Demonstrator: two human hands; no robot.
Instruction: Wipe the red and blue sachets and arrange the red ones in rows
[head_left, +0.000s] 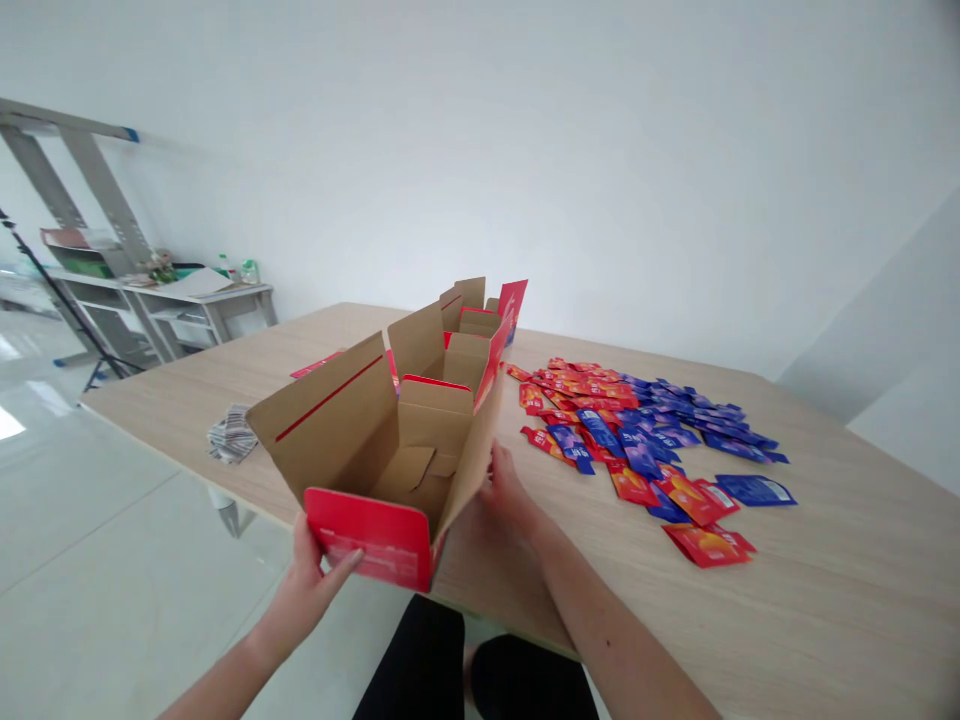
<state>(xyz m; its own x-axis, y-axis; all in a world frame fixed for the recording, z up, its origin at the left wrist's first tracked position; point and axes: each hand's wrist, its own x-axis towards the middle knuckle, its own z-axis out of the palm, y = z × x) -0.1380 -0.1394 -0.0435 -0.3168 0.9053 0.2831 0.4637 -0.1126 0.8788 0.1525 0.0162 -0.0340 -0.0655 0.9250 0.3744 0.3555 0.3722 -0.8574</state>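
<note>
An open cardboard box (435,407), brown inside and red outside, is at the near edge of the tabletop (825,600), with its near end reaching past that edge in the view. Its flaps stand open: a tall brown one with a red stripe leans out on the left, and a red flap (375,535) faces the person. The left hand (300,590) grasps the near left corner, thumb pressed on the face of the red flap and the other fingers partly hidden behind it. The right hand (510,488) is against the outside of the box's right side; its fingers are bent, but their tips are partly hidden, so I cannot tell whether they grip the cardboard. Directly beyond the box, more open boxes (420,345) stand in a row, brown inside with red flaps. To the right of the boxes, a loose pile of small flat packets spreads over the tabletop, red packets (574,385) mostly on the left and near side, blue packets (712,415) mostly toward the far right, with some mixed between. Left of the box lies a small heap of printed slips (232,436). Farther off at the left, a side table (217,292) stands near the wall (480,150).
</note>
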